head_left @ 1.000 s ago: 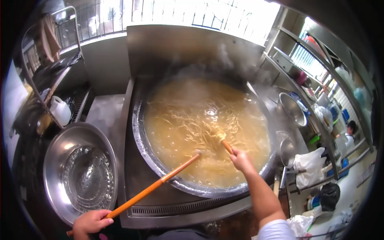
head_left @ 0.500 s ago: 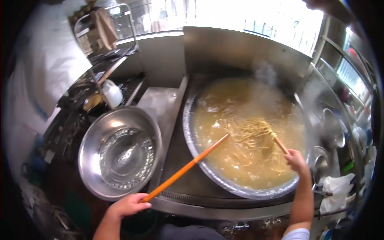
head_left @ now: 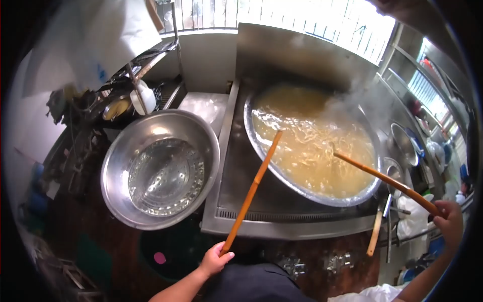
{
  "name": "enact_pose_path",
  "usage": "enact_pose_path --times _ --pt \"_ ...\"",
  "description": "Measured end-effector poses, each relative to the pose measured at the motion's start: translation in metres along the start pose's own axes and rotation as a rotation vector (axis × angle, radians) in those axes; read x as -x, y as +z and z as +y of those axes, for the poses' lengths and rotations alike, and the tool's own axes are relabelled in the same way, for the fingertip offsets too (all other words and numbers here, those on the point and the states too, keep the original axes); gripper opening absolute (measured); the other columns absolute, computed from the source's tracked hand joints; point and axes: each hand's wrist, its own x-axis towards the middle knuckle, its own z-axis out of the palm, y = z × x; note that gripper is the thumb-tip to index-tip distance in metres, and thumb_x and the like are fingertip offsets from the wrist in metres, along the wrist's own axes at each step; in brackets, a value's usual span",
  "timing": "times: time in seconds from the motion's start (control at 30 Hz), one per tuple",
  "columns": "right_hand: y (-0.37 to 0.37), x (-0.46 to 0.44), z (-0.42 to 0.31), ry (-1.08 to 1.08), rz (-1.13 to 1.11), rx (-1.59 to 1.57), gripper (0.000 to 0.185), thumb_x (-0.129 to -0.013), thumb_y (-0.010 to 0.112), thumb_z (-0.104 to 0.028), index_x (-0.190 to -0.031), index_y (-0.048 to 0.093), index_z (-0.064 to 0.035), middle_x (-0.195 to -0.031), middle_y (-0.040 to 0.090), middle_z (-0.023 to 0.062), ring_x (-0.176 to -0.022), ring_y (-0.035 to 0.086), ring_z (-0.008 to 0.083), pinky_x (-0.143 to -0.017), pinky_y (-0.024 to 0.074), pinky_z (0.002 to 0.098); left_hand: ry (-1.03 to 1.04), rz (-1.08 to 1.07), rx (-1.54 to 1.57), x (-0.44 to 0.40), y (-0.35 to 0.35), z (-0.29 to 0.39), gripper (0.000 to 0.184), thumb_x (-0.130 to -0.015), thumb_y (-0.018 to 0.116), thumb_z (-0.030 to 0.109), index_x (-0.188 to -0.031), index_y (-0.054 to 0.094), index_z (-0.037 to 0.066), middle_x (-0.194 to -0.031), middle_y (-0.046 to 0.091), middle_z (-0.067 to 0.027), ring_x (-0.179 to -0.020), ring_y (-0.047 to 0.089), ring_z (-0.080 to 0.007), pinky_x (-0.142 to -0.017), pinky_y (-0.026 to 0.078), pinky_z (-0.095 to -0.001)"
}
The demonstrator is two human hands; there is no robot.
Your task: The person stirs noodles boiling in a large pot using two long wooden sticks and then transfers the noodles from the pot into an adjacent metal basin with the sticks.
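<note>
A large round wok (head_left: 322,194) holds steaming yellowish liquid with noodles (head_left: 317,146) in it. My left hand (head_left: 215,260), at the bottom centre, is closed round the lower end of a wooden stick (head_left: 251,191), whose tip is over the wok's left part. At the right, my right hand (head_left: 449,220) grips a second wooden stick (head_left: 390,182). That stick slants up and left, with its tip at the noodles. The two sticks are apart.
A wide metal basin (head_left: 113,171) with a perforated bottom stands left of the stove (head_left: 287,226). Beyond it is a white jug (head_left: 144,98). Long-handled tools (head_left: 375,231), a white plastic bag (head_left: 412,216) and metal bowls (head_left: 404,143) are at the right.
The view has shifted. My right hand has drawn back to the right, showing more of its stick, and no noodles are wrapped on it now. The left stick stands steeper.
</note>
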Motion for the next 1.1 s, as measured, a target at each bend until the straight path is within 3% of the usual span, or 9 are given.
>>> enact_pose_path --times 0.27,0.33,0.4,0.5,0.57,0.67,0.8,1.0,1.1 --pt "0.001 0.122 -0.039 0.135 -0.025 -0.182 0.046 -0.072 0.067 0.004 -0.117 0.058 -0.0031 -0.093 0.062 0.0053 -0.074 0.057 0.0102 -0.070 0.0478 0.0238 0.031 0.115 0.055 0.033 -0.015 -0.023 0.030 -0.084 0.057 0.004 -0.114 0.053 0.006 -0.065 0.050 0.0026 -0.044 0.043 -0.0052 -0.038 0.036 -0.0219" --pt "0.032 0.141 -0.038 0.208 -0.089 -0.348 0.043 -0.074 0.066 0.001 -0.117 0.062 -0.0022 -0.084 0.065 0.0034 -0.065 0.056 0.0097 -0.063 0.0478 0.0237 0.138 0.108 0.023 0.029 -0.023 -0.032 0.034 -0.082 0.055 0.001 -0.115 0.053 0.006 -0.067 0.050 0.0016 -0.046 0.045 -0.0060 -0.038 0.036 -0.0222" --pt "0.084 0.154 -0.025 0.243 -0.140 -0.501 0.038 -0.079 0.066 -0.003 -0.116 0.063 -0.0012 -0.079 0.066 0.0020 -0.059 0.054 0.0074 -0.057 0.0460 0.0224 0.062 0.105 0.057 0.028 -0.029 -0.030 0.041 -0.080 0.053 -0.001 -0.120 0.052 0.007 -0.067 0.051 0.0003 -0.045 0.045 -0.0070 -0.037 0.036 -0.0227" --pt "0.180 0.172 -0.026 0.567 -0.385 -0.966 0.038 -0.083 0.072 -0.014 -0.118 0.063 -0.0044 -0.079 0.062 -0.0037 -0.057 0.049 0.0022 -0.049 0.0380 0.0178 0.016 0.135 0.077 0.025 -0.030 -0.032 0.042 -0.085 0.048 0.005 -0.126 0.046 0.008 -0.062 0.050 -0.0009 -0.038 0.041 -0.0081 -0.033 0.036 -0.0236" --pt "0.233 0.186 -0.036 0.615 -0.608 -1.142 0.035 -0.082 0.075 -0.022 -0.112 0.065 -0.0084 -0.070 0.054 -0.0080 -0.057 0.045 0.0020 -0.048 0.0336 0.0176 0.031 0.135 0.127 0.018 -0.028 -0.038 0.040 -0.089 0.041 0.009 -0.129 0.043 0.008 -0.061 0.049 -0.0012 -0.036 0.041 -0.0084 -0.030 0.036 -0.0243" --pt "0.278 0.201 -0.064 0.484 -0.819 -1.105 0.021 -0.085 0.071 -0.030 -0.087 0.058 -0.0142 -0.062 0.045 -0.0080 -0.049 0.038 0.0029 -0.044 0.0281 0.0186 0.038 0.151 0.121 0.006 -0.029 -0.038 0.037 -0.093 0.041 0.011 -0.129 0.042 0.009 -0.061 0.049 -0.0014 -0.037 0.041 -0.0084 -0.031 0.038 -0.0245" --pt "0.317 0.224 -0.074 0.476 -0.918 -1.113 0.030 -0.087 0.070 -0.033 -0.074 0.051 -0.0140 -0.059 0.045 -0.0058 -0.046 0.038 0.0046 -0.041 0.0287 0.0211 0.036 0.166 0.081 -0.006 -0.023 -0.039 0.017 -0.094 0.043 0.013 -0.111 0.046 0.012 -0.063 0.048 -0.0011 -0.038 0.042 -0.0090 -0.032 0.038 -0.0257" --pt "0.395 0.253 -0.116 0.580 -0.969 -1.181 0.032 -0.091 0.065 -0.039 -0.077 0.049 -0.0157 -0.059 0.044 -0.0050 -0.046 0.039 0.0062 -0.040 0.0316 0.0229 0.047 0.148 0.004 -0.036 -0.010 -0.042 0.016 -0.093 0.044 0.013 -0.109 0.047 0.009 -0.068 0.052 -0.0033 -0.040 0.045 -0.0098 -0.034 0.040 -0.0267" --pt "0.455 0.255 -0.135 0.450 -1.081 -1.235 0.034 -0.091 0.063 -0.044 -0.081 0.052 -0.0143 -0.063 0.049 -0.0033 -0.049 0.045 0.0073 -0.044 0.0376 0.0236 0.040 0.150 -0.129 -0.051 -0.009 -0.041 0.022 -0.091 0.048 0.012 -0.113 0.047 0.008 -0.076 0.059 -0.0053 -0.047 0.053 -0.0109 -0.039 0.044 -0.0267"
